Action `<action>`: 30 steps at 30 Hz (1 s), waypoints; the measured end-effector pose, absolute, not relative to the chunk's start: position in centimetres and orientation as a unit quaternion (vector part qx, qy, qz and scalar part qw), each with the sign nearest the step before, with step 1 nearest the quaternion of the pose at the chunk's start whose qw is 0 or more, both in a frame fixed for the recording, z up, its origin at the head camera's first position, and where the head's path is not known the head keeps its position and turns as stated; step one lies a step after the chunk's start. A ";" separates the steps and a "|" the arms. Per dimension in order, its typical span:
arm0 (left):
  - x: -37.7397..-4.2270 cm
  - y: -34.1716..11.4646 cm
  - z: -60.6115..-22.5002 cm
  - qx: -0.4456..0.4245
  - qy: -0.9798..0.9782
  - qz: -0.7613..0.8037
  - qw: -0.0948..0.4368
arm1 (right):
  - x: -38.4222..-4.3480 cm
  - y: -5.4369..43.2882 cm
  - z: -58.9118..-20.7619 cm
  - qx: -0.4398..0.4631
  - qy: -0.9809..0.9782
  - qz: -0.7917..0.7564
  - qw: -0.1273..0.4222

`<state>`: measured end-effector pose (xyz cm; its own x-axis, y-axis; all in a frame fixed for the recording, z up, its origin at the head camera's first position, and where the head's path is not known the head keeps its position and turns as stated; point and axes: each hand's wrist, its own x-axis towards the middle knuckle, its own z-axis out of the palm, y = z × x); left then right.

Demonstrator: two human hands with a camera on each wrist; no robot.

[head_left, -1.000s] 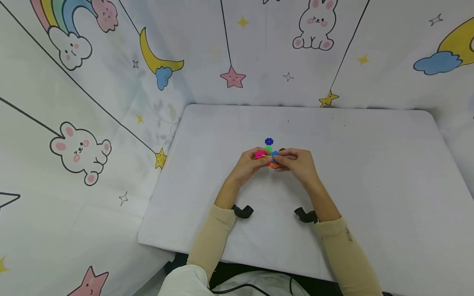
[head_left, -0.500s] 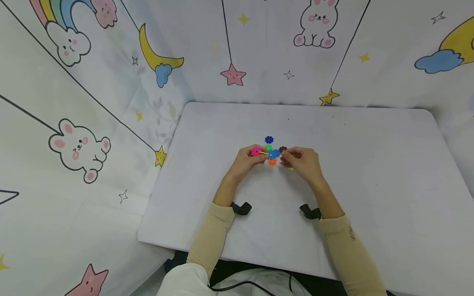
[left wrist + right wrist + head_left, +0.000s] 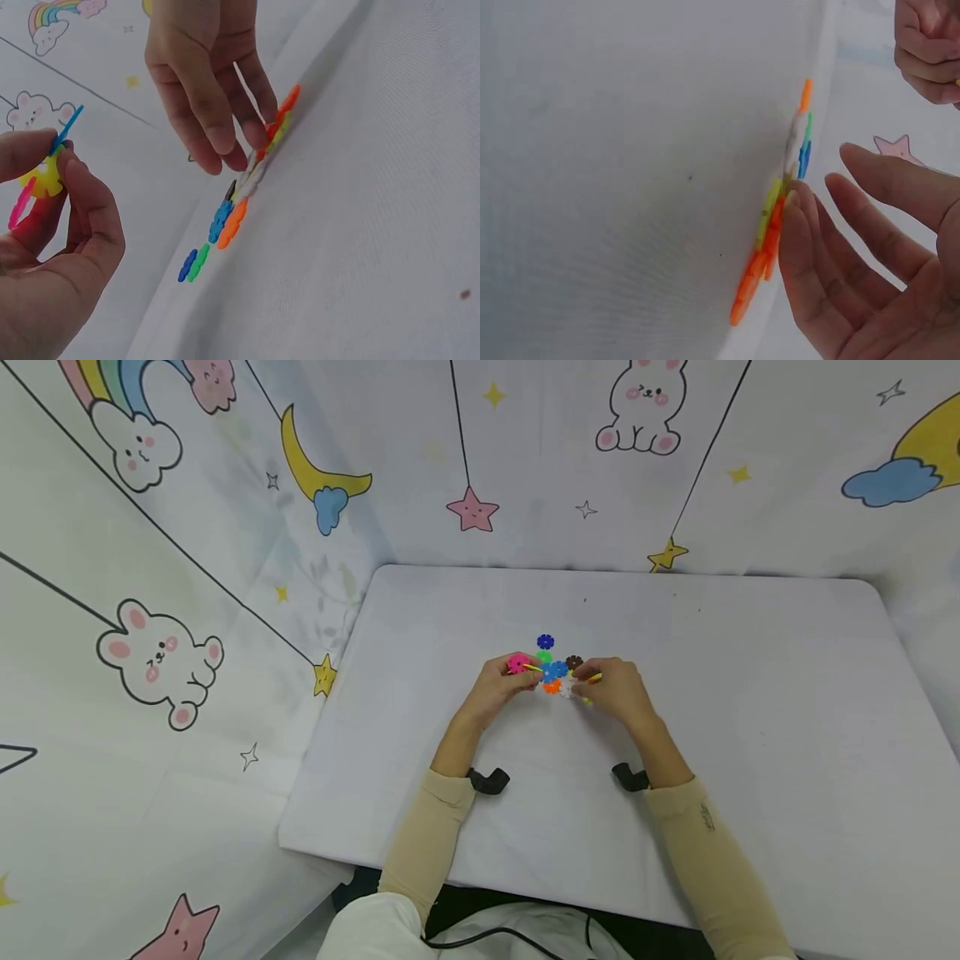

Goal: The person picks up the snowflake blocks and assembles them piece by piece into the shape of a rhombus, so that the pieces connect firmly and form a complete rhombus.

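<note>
My left hand (image 3: pixel 487 693) pinches a small joined set of notched plastic discs. In the left wrist view its blue disc (image 3: pixel 69 129) sits between thumb and fingers, with a yellow disc (image 3: pixel 46 177) below it and a pink disc (image 3: pixel 22 204) on the outer side. To the right, my right hand (image 3: pixel 621 689) hangs low over loose discs, its fingers loosely bent and thumb apart. Those fingertips are right at an orange-red disc (image 3: pixel 775 221) and overlap it in the right wrist view. A white disc (image 3: pixel 567 687) lies just left of this hand.
Further loose discs lie between the hands: dark blue (image 3: pixel 545 642), green (image 3: pixel 544 657), brown (image 3: pixel 573 662) and orange (image 3: pixel 552 687). A white-covered table (image 3: pixel 420 627) carries them, with patterned cloth walls (image 3: pixel 420 435) behind and at the left.
My right hand has come away from the joined discs and shifted right, over the loose discs. My left hand has drawn slightly left, still holding the set.
</note>
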<state>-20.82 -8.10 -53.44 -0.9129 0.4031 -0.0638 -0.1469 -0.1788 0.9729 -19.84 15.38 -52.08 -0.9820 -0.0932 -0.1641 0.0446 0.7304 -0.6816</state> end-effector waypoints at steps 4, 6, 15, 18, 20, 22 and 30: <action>-20.9 -8.0 -53.6 0.104 0.613 0.761 0.187 | -20.3 15.2 -52.4 -0.033 0.934 -0.342 0.102; -20.9 -8.0 -53.6 0.106 0.611 0.761 0.191 | -20.5 15.2 -52.6 -0.044 0.937 -0.331 0.099; -20.8 -8.0 -53.4 0.108 0.608 0.762 0.194 | -21.0 14.8 -53.2 -0.057 0.942 -0.311 0.114; -20.8 -7.9 -53.4 0.105 0.612 0.760 0.193 | -20.9 14.7 -52.9 -0.059 0.944 -0.304 0.119; -20.7 -7.9 -53.3 0.103 0.613 0.760 0.192 | -20.8 14.6 -52.7 -0.062 0.944 -0.301 0.119; -20.7 -7.9 -53.3 0.101 0.611 0.761 0.191 | -20.8 14.5 -52.6 -0.067 0.945 -0.298 0.116; -20.8 -8.0 -53.4 0.100 0.608 0.765 0.190 | -20.7 14.4 -52.7 -0.068 0.945 -0.302 0.106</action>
